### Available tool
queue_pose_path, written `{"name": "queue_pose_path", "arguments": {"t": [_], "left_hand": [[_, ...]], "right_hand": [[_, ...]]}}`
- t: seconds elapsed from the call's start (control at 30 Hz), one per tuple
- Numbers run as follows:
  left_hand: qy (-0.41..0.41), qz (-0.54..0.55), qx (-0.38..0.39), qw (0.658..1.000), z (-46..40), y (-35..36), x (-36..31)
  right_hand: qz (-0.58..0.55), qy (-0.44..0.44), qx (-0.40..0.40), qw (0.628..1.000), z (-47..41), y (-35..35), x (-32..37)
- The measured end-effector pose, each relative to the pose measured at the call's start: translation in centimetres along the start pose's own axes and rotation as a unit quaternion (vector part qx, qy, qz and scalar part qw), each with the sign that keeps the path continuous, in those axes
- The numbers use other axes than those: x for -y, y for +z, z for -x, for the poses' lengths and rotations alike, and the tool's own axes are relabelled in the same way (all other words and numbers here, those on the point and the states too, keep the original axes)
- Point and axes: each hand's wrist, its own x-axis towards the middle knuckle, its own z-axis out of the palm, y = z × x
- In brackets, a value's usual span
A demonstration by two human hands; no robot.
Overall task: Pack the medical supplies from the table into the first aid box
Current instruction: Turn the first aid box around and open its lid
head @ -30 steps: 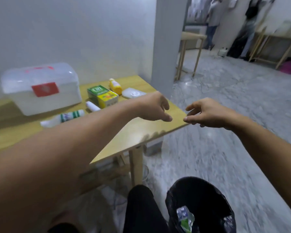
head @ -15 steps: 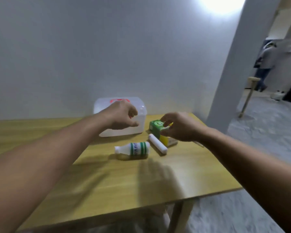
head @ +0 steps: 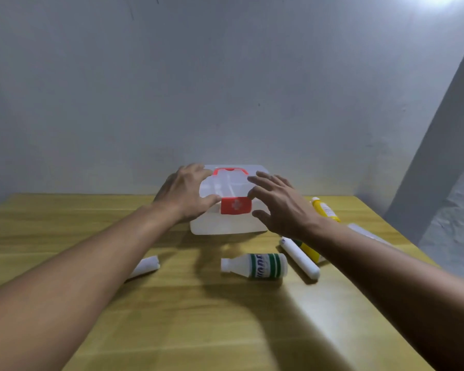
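Left hand (head: 184, 195) on the closed first aid box (head: 227, 223), right hand (head: 281, 207) spread beside its red latch (head: 235, 205).

First aid box (head: 227, 223): translucent white; red handle (head: 229, 171) on top, red latch (head: 235, 205) bearing a white cross. Bottle (head: 256, 265) near it: white, green-banded label. Roll (head: 300, 257) to the right: plain white. Far-right bottle (head: 324, 209): yellow, white cap. My table (head: 172, 317): yellow-tan wood grain. Wall (head: 225, 89): pale grey.

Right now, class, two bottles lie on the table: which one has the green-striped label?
The white bottle lying in front of the box, cap pointing left. The other, the yellow bottle, sits right of the box, farther back.
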Motion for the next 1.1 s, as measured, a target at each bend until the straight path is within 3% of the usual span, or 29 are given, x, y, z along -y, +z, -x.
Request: {"name": "queue_pose_path", "arguments": {"t": [0.4,0.73,0.93,1.1], "left_hand": [[-0.037,0.072,-0.028,0.996,-0.8,1.8,0.2],[-0.078,0.065,0.002,0.995,-1.6,2.0,0.3],[-0.053,0.090,0.026,0.994,-1.6,1.1,0.5],[-0.070,0.174,-0.056,0.981,-0.6,1.4,0.7]], "right_hand": [[0.060,-0.039,-0.043,0.996,-0.2,2.9,-0.7],[0.095,-0.074,-0.075,0.990,0.3,4.0,-1.5],[0.049,-0.077,-0.119,0.989,0.0,2.9,-1.0],[-0.018,-0.027,-0.135,0.990,-1.6,1.5,-0.3]]}}
